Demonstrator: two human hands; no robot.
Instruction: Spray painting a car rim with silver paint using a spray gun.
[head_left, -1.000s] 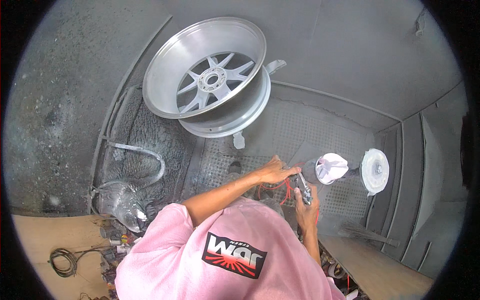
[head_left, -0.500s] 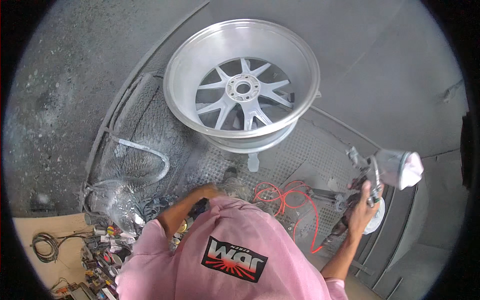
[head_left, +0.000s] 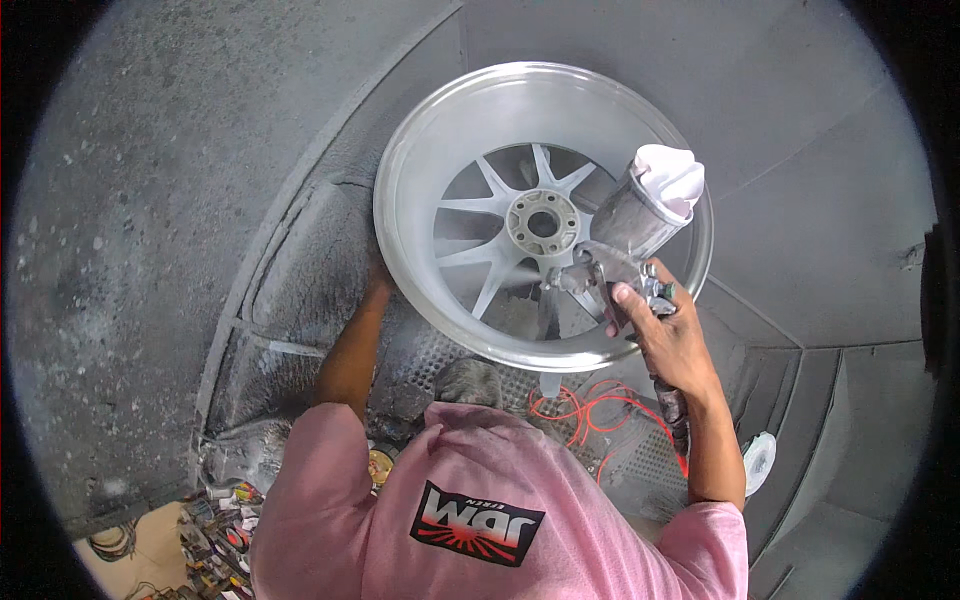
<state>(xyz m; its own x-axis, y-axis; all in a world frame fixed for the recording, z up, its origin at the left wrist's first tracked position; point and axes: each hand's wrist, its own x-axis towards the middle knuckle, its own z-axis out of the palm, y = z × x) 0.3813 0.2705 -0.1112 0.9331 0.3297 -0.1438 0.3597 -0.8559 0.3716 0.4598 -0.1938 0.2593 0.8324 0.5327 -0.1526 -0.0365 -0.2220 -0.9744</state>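
Observation:
A silver alloy wheel rim [head_left: 545, 354] stands ahead of me, its open barrel facing up and its spokes and hub deep inside. My right hand [head_left: 668, 335] is closed round a spray gun [head_left: 605, 275] held over the near right part of the wheel. On top of the gun sits a grey paint cup [head_left: 637, 215], tilted, with a white crumpled cover. The nozzle points left into the barrel, where a faint pale haze shows. My left hand [head_left: 377, 278] is at the wheel's left outer side; its fingers are hidden behind the rim.
A red air hose [head_left: 590, 408] lies coiled on the textured floor below the wheel. Grey booth walls [head_left: 830, 220] rise around. To the lower right is a white round lid-like thing [head_left: 760, 462]. Cluttered cans and tools [head_left: 215, 540] lie at lower left.
My right hand has brought the spray gun left and up, from the right side to over the wheel. My left hand has reached forward to the wheel's left side. The view has shifted.

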